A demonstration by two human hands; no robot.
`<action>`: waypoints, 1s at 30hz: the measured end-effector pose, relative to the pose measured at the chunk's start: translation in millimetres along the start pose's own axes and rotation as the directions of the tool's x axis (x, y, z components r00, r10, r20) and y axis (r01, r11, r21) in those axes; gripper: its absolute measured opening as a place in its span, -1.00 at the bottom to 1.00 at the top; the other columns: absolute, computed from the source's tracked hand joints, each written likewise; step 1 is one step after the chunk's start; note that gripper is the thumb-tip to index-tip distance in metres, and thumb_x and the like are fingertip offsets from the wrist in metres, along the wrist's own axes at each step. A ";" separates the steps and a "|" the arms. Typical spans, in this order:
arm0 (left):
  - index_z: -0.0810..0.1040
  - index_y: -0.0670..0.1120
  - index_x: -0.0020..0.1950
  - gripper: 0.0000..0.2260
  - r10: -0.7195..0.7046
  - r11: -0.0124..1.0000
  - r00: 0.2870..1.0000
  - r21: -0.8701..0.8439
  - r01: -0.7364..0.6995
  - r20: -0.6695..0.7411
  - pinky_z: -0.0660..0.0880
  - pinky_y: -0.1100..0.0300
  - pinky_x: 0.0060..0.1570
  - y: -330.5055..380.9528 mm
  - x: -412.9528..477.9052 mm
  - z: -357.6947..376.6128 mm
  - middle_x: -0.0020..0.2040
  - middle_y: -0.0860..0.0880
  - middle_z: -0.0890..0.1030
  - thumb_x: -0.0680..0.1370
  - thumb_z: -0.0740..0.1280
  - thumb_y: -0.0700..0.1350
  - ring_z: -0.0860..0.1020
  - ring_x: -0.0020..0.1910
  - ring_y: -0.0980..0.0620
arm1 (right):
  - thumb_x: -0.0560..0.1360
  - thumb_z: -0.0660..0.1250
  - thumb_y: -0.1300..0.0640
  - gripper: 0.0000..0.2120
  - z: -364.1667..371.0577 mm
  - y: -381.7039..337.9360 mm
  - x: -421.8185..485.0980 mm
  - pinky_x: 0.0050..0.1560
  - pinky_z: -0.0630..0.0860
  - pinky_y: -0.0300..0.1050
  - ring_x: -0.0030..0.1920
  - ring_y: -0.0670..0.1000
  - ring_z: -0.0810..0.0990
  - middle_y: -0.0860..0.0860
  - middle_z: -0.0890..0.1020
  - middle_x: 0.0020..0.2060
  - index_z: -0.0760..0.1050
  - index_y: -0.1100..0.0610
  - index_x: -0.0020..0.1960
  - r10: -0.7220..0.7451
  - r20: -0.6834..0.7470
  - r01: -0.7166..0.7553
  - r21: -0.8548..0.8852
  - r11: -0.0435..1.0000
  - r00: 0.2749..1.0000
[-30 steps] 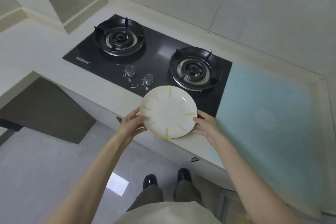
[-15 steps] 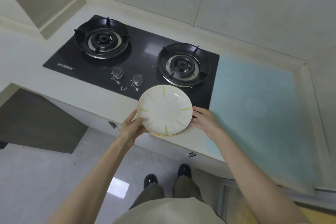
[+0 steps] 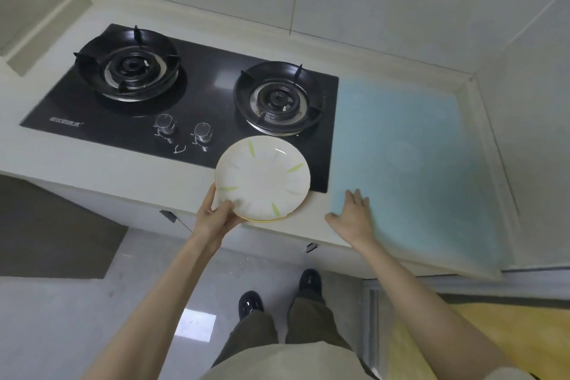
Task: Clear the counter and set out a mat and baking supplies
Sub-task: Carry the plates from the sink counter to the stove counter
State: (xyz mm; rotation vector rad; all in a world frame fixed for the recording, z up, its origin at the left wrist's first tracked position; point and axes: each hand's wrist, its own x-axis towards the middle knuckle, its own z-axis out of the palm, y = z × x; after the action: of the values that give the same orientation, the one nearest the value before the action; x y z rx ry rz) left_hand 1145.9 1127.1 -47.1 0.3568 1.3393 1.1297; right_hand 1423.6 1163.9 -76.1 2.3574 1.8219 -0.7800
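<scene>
White plates (image 3: 262, 177) with green leaf strokes, stacked, sit at the front edge of the counter (image 3: 123, 163), overlapping the gas hob (image 3: 200, 95). The left hand (image 3: 216, 216) grips their near rim. The right hand (image 3: 354, 216), fingers spread and holding nothing, is over the pale blue mat (image 3: 416, 148)'s near corner.

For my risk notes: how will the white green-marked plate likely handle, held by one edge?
The plate looks glazed and rigid: probably slippery, breakable. Only the left hand grips its rim, so it may tip. A yellow edge beneath suggests a second plate, adding weight.
</scene>
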 end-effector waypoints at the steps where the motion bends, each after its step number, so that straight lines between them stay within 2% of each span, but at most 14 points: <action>1: 0.53 0.12 0.17 -0.58 0.004 1.000 1.000 -0.004 -0.004 0.000 0.63 0.06 -0.08 -0.4 -0.8 1.3 0.18 -0.18 0.59 0.52 0.21 -0.36 0.61 0.04 -0.21 | 0.50 0.26 0.04 -0.29 -0.5 -0.4 1.4 0.49 0.10 0.08 0.51 0.28 0.01 0.19 0.06 0.53 0.04 0.25 0.52 -0.009 -0.026 0.008 -0.028 1.000 1.000; 5: 0.54 0.13 0.13 -0.59 0.018 1.000 1.000 0.010 -0.018 0.001 0.63 0.11 -0.12 -1.5 -3.3 7.0 0.17 -0.22 0.59 0.52 0.20 -0.36 0.61 -0.02 -0.20 | 0.55 0.16 0.26 -0.52 -8.5 10.9 1.2 0.28 0.36 -0.05 0.40 0.18 0.33 0.18 0.29 0.46 0.21 0.27 0.46 -0.125 -0.150 0.085 -0.249 0.965 0.981; 7: 0.52 0.13 0.19 -0.58 0.017 0.999 1.000 0.036 -0.017 -0.007 0.63 0.08 -0.09 -1.9 -1.9 11.7 0.19 -0.22 0.59 0.52 0.21 -0.35 0.61 -0.01 -0.20 | 0.55 0.11 0.35 -0.63 -17.5 20.4 3.6 0.08 0.46 -0.08 0.21 0.16 0.53 0.20 0.52 0.26 0.39 0.26 0.34 -0.139 -0.227 0.085 -0.232 0.969 0.964; 8: 0.51 0.13 0.21 -0.57 0.017 0.999 1.000 0.050 -0.016 -0.013 0.62 0.05 -0.06 -2.4 -1.3 16.5 0.18 -0.22 0.59 0.51 0.22 -0.34 0.61 0.00 -0.20 | 0.55 0.10 0.36 -0.66 -23.7 25.8 5.5 0.02 0.47 -0.08 0.12 0.18 0.58 0.21 0.59 0.16 0.45 0.26 0.28 -0.096 -0.268 0.056 -0.154 0.986 0.959; 11: 0.45 0.11 0.34 -0.50 0.008 0.998 0.999 0.056 -0.006 -0.034 0.56 -0.07 0.11 -6.1 0.5 35.7 0.11 -0.18 0.63 0.50 0.26 -0.34 0.62 0.05 -0.20 | 0.53 0.14 0.36 -0.67 -46.0 44.6 14.7 0.13 0.44 -0.03 0.15 0.24 0.56 0.29 0.60 0.13 0.51 0.33 0.24 0.135 -0.367 -0.057 0.215 0.975 0.920; 14: 0.41 0.04 0.40 -0.48 0.005 0.999 0.999 0.036 -0.003 -0.052 0.59 0.02 0.05 -11.7 -0.4 59.0 0.05 -0.15 0.64 0.50 0.27 -0.35 0.61 0.08 -0.20 | 0.49 0.16 0.39 -0.68 -74.6 66.9 17.4 0.16 0.40 -0.03 0.16 0.25 0.55 0.31 0.60 0.13 0.54 0.36 0.18 0.303 -0.454 -0.085 0.440 0.894 0.838; 17: 0.46 0.03 0.34 -0.52 -0.008 1.000 1.000 0.006 0.008 -0.029 0.62 0.14 -0.09 -18.4 -0.9 84.9 0.12 -0.20 0.61 0.49 0.28 -0.36 0.61 0.04 -0.20 | 0.44 0.13 0.36 -0.63 -107.3 90.9 16.0 0.19 0.41 -0.04 0.16 0.23 0.57 0.28 0.62 0.11 0.57 0.34 0.16 0.436 -0.517 -0.029 0.619 0.785 0.737; 20: 0.51 0.07 0.19 -0.60 -0.008 0.999 0.999 0.032 0.007 0.040 0.63 0.18 -0.16 -22.7 -2.1 112.5 0.07 -0.20 0.60 0.50 0.28 -0.36 0.59 0.00 -0.20 | 0.46 0.11 0.40 -0.64 -138.4 118.0 11.3 0.18 0.39 -0.14 0.19 0.22 0.55 0.26 0.61 0.13 0.57 0.34 0.16 0.613 -0.524 0.060 0.787 0.614 0.592; 22: 0.54 0.04 0.17 -0.62 0.007 0.997 0.994 0.072 -0.015 0.106 0.63 0.20 -0.20 -22.9 -0.9 128.1 0.02 -0.17 0.56 0.50 0.28 -0.37 0.59 -0.01 -0.18 | 0.52 0.10 0.41 -0.65 -151.3 134.8 7.2 0.17 0.37 -0.18 0.23 0.23 0.51 0.27 0.56 0.19 0.50 0.33 0.24 0.663 -0.510 0.134 0.836 0.533 0.548; 23: 0.55 0.02 0.17 -0.62 0.016 0.995 0.990 0.091 -0.029 0.141 0.63 0.20 -0.20 -23.5 0.1 137.0 0.00 -0.15 0.56 0.50 0.27 -0.37 0.58 -0.01 -0.18 | 0.54 0.07 0.40 -0.63 -155.1 140.8 2.5 0.21 0.35 -0.19 0.28 0.22 0.47 0.26 0.52 0.24 0.46 0.31 0.29 0.661 -0.514 0.122 0.830 0.544 0.548; 25: 0.56 0.01 0.18 -0.61 0.029 0.993 0.982 0.107 -0.049 0.185 0.63 0.18 -0.18 -24.2 4.1 153.2 0.02 -0.14 0.58 0.50 0.23 -0.39 0.58 0.00 -0.16 | 0.51 0.03 0.45 -0.57 -154.2 153.9 1.9 0.37 0.24 -0.12 0.39 0.23 0.36 0.25 0.44 0.34 0.45 0.31 0.31 0.580 -0.641 0.110 0.713 0.693 0.504; 26: 0.56 0.01 0.19 -0.60 0.031 0.992 0.979 0.110 -0.054 0.204 0.63 0.17 -0.16 -26.5 6.2 166.2 0.04 -0.13 0.59 0.50 0.22 -0.39 0.58 0.01 -0.15 | 0.47 0.06 0.46 -0.56 -154.1 165.1 2.2 0.43 0.16 -0.06 0.43 0.24 0.30 0.24 0.40 0.38 0.47 0.31 0.29 0.495 -0.709 0.050 0.595 0.802 0.502; 28: 0.56 0.01 0.21 -0.62 0.029 0.991 0.972 0.119 -0.058 0.231 0.62 0.14 -0.11 -29.4 10.9 184.3 0.09 -0.12 0.61 0.50 0.24 -0.36 0.59 0.06 -0.13 | 0.47 0.16 0.40 -0.56 -148.3 175.4 6.3 0.48 0.00 -0.01 0.49 0.19 0.18 0.16 0.34 0.43 0.45 0.24 0.33 0.321 -0.678 -0.114 0.332 0.936 0.661; 30: 0.56 0.01 0.21 -0.64 0.025 0.990 0.967 0.127 -0.059 0.254 0.62 0.13 -0.05 -33.6 14.9 201.5 0.10 -0.12 0.61 0.50 0.29 -0.32 0.61 0.06 -0.12 | 0.49 0.18 0.35 -0.57 -145.9 180.9 8.8 0.51 -0.02 -0.03 0.50 0.14 0.16 0.12 0.34 0.44 0.44 0.20 0.35 0.183 -0.564 -0.072 0.213 0.974 0.805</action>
State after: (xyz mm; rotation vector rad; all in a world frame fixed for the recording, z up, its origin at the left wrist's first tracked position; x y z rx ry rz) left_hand 1336.3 1199.9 -27.3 0.6100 1.1884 0.9943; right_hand 1642.8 1168.2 1.5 3.0592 1.7913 -0.2093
